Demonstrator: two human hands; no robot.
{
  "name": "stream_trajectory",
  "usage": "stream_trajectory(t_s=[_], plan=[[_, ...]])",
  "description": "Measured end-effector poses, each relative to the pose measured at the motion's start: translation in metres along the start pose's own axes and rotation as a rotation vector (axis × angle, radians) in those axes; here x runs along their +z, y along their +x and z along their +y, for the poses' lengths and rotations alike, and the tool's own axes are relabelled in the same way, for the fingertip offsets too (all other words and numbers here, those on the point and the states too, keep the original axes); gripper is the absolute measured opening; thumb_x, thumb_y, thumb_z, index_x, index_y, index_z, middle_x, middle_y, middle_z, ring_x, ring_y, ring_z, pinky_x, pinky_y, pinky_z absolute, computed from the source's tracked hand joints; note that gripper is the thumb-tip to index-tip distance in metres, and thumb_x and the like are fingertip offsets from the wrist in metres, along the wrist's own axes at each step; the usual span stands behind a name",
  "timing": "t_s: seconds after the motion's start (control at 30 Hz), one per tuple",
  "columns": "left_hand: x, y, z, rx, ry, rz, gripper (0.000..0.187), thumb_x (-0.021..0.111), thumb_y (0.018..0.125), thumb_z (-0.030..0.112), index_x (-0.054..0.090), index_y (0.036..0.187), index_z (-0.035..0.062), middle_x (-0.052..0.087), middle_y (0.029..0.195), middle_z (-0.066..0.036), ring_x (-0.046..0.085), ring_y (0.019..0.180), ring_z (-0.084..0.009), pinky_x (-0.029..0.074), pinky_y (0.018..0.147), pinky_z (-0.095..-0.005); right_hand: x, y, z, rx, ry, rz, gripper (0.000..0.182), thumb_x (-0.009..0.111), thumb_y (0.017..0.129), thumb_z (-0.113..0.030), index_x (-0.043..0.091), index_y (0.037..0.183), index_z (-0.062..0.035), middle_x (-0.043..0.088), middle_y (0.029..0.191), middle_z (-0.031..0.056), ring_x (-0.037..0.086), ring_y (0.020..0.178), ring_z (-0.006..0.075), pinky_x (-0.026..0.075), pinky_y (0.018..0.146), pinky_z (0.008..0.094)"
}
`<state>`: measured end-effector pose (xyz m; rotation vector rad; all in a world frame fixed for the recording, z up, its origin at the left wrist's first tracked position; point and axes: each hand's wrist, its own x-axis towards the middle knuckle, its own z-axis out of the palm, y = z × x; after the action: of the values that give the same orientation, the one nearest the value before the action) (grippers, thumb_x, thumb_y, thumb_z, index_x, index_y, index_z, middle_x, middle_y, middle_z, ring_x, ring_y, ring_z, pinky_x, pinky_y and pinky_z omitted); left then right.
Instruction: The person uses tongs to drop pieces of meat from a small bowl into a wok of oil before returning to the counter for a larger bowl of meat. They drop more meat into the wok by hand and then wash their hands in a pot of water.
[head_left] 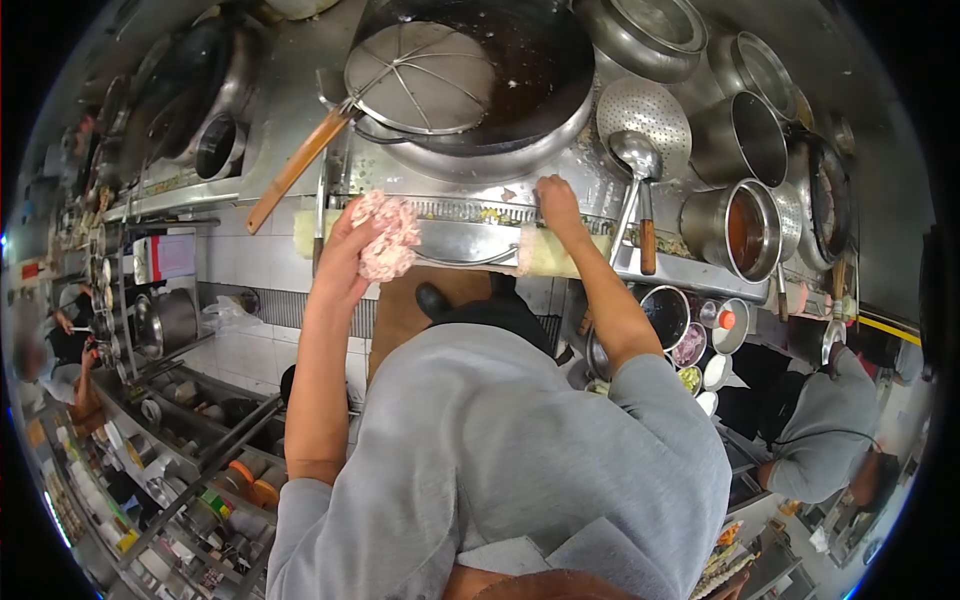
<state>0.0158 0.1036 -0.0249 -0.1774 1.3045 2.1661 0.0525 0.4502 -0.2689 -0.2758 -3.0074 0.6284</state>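
A lump of pink, minced raw meat [390, 237] rests in my left hand [346, 245], whose fingers are wrapped against it, over the front edge of the stove. My right hand [557, 205] is closed near the stove's front rim, just below the wok; what its fingers hold, if anything, is hidden. In front of both hands sits a large dark wok [540, 75] with dark liquid in it. A round strainer [425, 80] lies across the wok's left side, its wooden handle pointing toward me.
Right of the wok are a perforated skimmer [643, 120], a ladle [636, 155] and metal pots [740, 138]. Bowls of ingredients [690, 343] stand beside my right arm. A co-worker in grey [825, 425] is at the right; another person [85, 385] is at the far left.
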Motion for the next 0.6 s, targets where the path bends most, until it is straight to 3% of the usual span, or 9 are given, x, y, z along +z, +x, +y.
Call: stream_trajectory(t_s=[0.07, 0.2, 0.3, 0.4, 0.5, 0.53, 0.6], plan=[[-0.005, -0.002, -0.005, 0.01, -0.04, 0.03, 0.039, 0.056, 0.09, 0.004, 0.049, 0.128, 0.0031, 0.064, 0.113, -0.013, 0.067, 0.098, -0.0231, 0.059, 0.081, -0.0367, -0.018, -0.001, 0.009, 0.134, 0.207, 0.058, 0.017, 0.062, 0.082, -0.008, 0.07, 0.097, -0.003, 0.065, 0.092, 0.0164, 0.064, 0.087, 0.0322, 0.052, 0.079, 0.0389], [-0.009, -0.002, -0.012, -0.006, -0.086, 0.057, 0.039, 0.057, 0.09, 0.004, 0.05, 0.128, 0.0033, 0.064, 0.112, -0.013, 0.067, 0.096, -0.0233, 0.059, 0.08, -0.0363, 0.012, 0.006, -0.003, 0.016, 0.626, 0.013, 0.018, 0.069, 0.08, -0.01, 0.069, 0.096, -0.0021, 0.065, 0.091, 0.0161, 0.063, 0.083, 0.0313, 0.051, 0.079, 0.0361], [-0.007, -0.001, -0.016, -0.001, -0.067, 0.034, 0.037, 0.057, 0.09, 0.004, 0.05, 0.127, 0.0029, 0.064, 0.112, -0.012, 0.068, 0.096, -0.0231, 0.059, 0.079, -0.0357, 0.031, 0.005, -0.026, -0.35, 0.235, 0.104, 0.019, 0.069, 0.08, -0.008, 0.07, 0.098, -0.0044, 0.064, 0.095, 0.0167, 0.062, 0.081, 0.0331, 0.051, 0.079, 0.0368], [-0.012, -0.004, -0.02, 0.002, -0.06, -0.008, 0.035, 0.057, 0.09, 0.003, 0.051, 0.125, 0.0014, 0.064, 0.111, -0.012, 0.067, 0.096, -0.0226, 0.059, 0.078, -0.0356, 0.057, 0.012, -0.005, -0.27, -0.015, 0.002, 0.019, 0.066, 0.081, -0.006, 0.069, 0.1, -0.0031, 0.066, 0.1, 0.0145, 0.064, 0.087, 0.0286, 0.052, 0.074, 0.0357], [-0.01, -0.008, -0.019, -0.003, -0.081, 0.019, 0.035, 0.056, 0.09, 0.003, 0.051, 0.125, 0.0011, 0.064, 0.112, -0.012, 0.067, 0.097, -0.0227, 0.059, 0.079, -0.0354, 0.0, 0.002, -0.008, 0.166, 0.83, 0.042, 0.013, 0.063, 0.088, -0.008, 0.068, 0.099, -0.0026, 0.066, 0.103, 0.0089, 0.064, 0.091, 0.0211, 0.052, 0.072, 0.0327], [-0.008, -0.009, -0.018, -0.002, -0.077, 0.028, 0.036, 0.056, 0.09, 0.003, 0.051, 0.125, 0.002, 0.064, 0.112, -0.012, 0.067, 0.097, -0.0235, 0.059, 0.079, -0.0363, -0.028, 0.0, -0.007, 0.335, 1.244, -0.093, 0.013, 0.058, 0.095, -0.011, 0.065, 0.105, -0.0054, 0.064, 0.105, 0.0034, 0.062, 0.095, 0.0149, 0.052, 0.076, 0.031], [-0.007, -0.009, -0.021, -0.015, -0.101, 0.004, 0.036, 0.056, 0.09, 0.003, 0.05, 0.126, 0.0027, 0.063, 0.113, -0.012, 0.067, 0.098, -0.0242, 0.06, 0.08, -0.0373, -0.074, -0.013, -0.012, 0.52, 1.557, -0.002, 0.016, 0.058, 0.095, -0.012, 0.063, 0.109, -0.0051, 0.065, 0.102, 0.0046, 0.062, 0.1, 0.0192, 0.052, 0.084, 0.0348]])
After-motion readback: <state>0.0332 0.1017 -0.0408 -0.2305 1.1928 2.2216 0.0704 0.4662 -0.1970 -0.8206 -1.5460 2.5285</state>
